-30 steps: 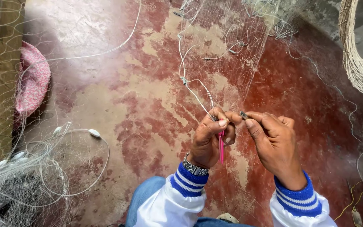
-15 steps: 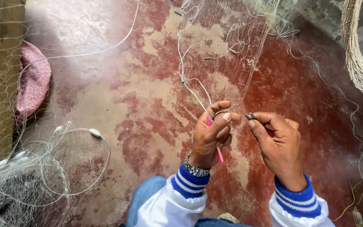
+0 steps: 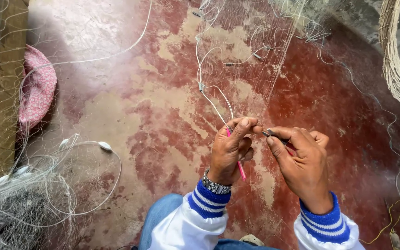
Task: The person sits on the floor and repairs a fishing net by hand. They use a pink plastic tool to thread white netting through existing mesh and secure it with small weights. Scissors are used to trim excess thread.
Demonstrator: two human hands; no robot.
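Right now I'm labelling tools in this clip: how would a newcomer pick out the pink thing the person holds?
Start at the worn red floor under the fine net. Near the bottom, the left hand meets the right hand. The pink needle pokes from the left grip, a thin rod, the only bright pink thing among white lines.

Floor (image 3: 163,115): worn red concrete.
Left: heaped net (image 3: 28,203), white floats (image 3: 104,146), pink cloth (image 3: 38,90).
Right: possibly a basket (image 3: 396,65).

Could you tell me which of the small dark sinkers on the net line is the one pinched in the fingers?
The sinker between the left hand and right hand, pinched at their fingertips. The other sinkers hang free farther up the line, untouched.
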